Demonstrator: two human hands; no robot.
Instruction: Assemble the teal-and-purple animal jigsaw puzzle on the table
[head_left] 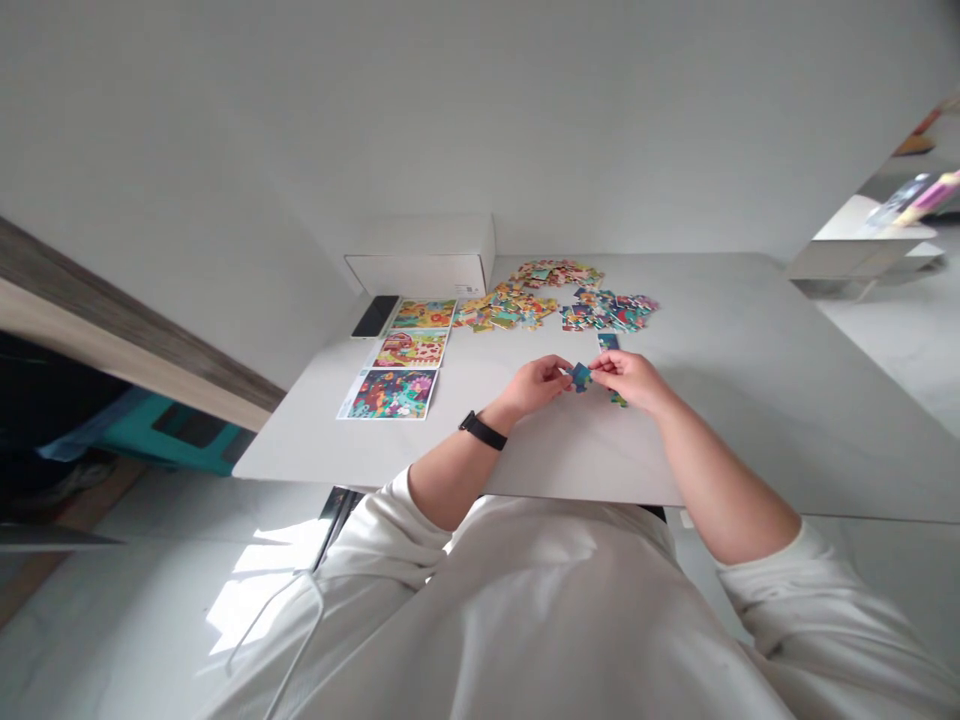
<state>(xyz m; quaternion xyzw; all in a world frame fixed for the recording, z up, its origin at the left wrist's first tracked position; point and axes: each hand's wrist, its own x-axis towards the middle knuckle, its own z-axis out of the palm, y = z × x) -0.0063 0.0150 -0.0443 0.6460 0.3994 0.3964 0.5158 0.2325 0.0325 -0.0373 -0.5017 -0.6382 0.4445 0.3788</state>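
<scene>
My left hand (534, 385) and my right hand (630, 378) meet over the middle of the white table (750, 400). Both pinch a small blue puzzle piece (580, 376) between their fingertips, just above the tabletop. A black band sits on my left wrist. Another blue piece (608, 341) lies just beyond my hands, and a greenish piece (619, 400) peeks out under my right hand. Farther back lie a heap of orange-yellow pieces (517, 300) and a heap of blue-teal pieces (609, 311).
Three picture cards (409, 348) lie in a column at the table's left. A black phone (375, 315) rests beside them, near a white box (420, 255) against the wall. A teal stool (172, 430) stands on the floor to the left.
</scene>
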